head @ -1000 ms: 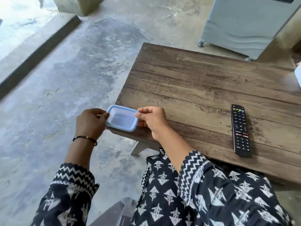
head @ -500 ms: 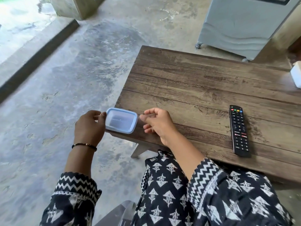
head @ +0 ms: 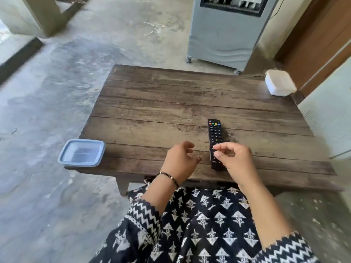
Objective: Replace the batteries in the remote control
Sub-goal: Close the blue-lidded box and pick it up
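Both forearms reach forward from the lap over the near edge of the wooden table (head: 152,103). The left hand (head: 179,161) hangs above the tabletop with its back to the camera, the wrist carrying a beaded bracelet (head: 169,176). Its fingers are loosely curled inward and the thumb sticks out to the right; nothing is in it and it holds nothing.

The right hand (head: 234,160) is raised just to the right of the left one, its wrist bent and the fingers pointing left. The thumb and forefinger tips are drawn close together over the lower half of the remote control (head: 215,137), while the other fingers curl loosely beneath. Whether those fingertips touch the remote or hover just above it cannot be told, and nothing is seen between them.

The remote lies face up, lengthwise away from the person, its near end partly hidden behind the right hand and just right of the left thumb. Well to the left of the left hand, a small lidded blue box (head: 82,152) sits on the table's near left corner, overhanging the edge. Far beyond the right hand, a white box (head: 279,85) rests at the far right corner.
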Demonstrator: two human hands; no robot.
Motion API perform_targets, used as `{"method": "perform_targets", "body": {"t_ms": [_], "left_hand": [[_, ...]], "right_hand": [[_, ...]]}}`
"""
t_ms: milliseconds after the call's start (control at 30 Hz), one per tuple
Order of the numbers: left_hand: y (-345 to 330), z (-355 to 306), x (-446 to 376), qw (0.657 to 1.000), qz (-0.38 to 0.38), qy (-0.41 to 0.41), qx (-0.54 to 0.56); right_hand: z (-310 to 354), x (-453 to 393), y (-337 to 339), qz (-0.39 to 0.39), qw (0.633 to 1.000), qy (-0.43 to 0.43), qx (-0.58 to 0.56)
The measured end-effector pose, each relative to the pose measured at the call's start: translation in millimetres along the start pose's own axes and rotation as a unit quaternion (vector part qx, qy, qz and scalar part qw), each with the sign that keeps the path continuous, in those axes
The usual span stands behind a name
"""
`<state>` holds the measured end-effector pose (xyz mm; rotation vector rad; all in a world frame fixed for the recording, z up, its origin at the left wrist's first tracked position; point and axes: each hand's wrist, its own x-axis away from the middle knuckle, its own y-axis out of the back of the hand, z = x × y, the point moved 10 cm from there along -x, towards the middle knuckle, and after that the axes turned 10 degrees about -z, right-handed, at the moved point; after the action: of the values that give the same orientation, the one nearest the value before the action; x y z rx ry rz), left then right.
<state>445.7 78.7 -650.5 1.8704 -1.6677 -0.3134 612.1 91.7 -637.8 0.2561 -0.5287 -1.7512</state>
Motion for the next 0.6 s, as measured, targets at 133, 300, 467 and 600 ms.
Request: {"method": "perform_targets", "body": {"t_ms": [133, 300, 467, 600], "left_hand": [[-39, -12, -1, 0.999, 0.025, -0.004, -0.035], [-48, -19, -4, 0.999, 0.004, -0.009, -0.032], [-36, -16, -8, 1.0, -0.02, -0.009, -0.01], [-16, -23, -29, 0.999, -0.045, -0.024, -0.003]], "right_hand": [[-49, -14, 16, -0.031, 0.996, -0.052, 0.07], [-56, -17, 2, 0.011, 0.997, -0.072, 0.016], [-42, -21, -5, 0.019, 0.999, -0.037, 0.005], [-22, -41, -21, 0.025, 1.0, -0.01, -0.01]]}}
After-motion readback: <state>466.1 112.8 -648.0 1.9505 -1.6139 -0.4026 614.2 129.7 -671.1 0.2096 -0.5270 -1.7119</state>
